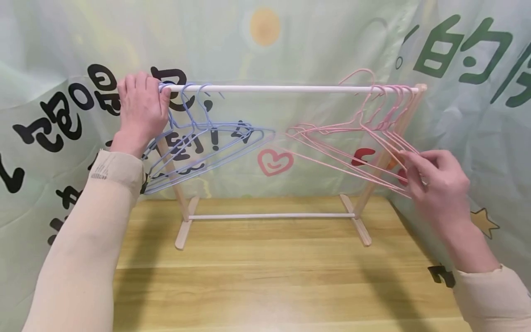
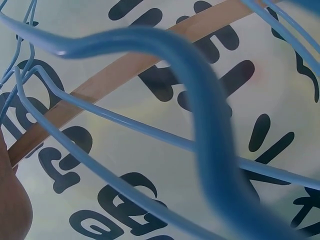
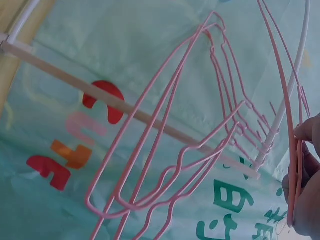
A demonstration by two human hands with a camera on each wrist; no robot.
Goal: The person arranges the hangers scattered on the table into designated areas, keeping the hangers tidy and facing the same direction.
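My left hand [image 1: 143, 103] grips the left end of the white top rail [image 1: 269, 88] of a small wooden clothes rack, its fingers over the top. Several blue hangers [image 2: 210, 130] hang by that hand, one very close in the left wrist view. At the right, my right hand [image 1: 439, 189] pinches a pink hanger [image 3: 287, 100] by its end corner, between thumb and fingers. That hanger's hook stands up above the rail in the head view. Further pink hangers [image 1: 386, 106] hang beside it near the right post, partly overlapping one another.
The rack stands on a wood-grain table [image 1: 265, 267], on two wooden feet joined by a white lower bar [image 1: 269, 216]. A pale green printed cloth [image 1: 315, 41] hangs close behind it. The blue and pink hangers' inner corners come near each other mid-rail.
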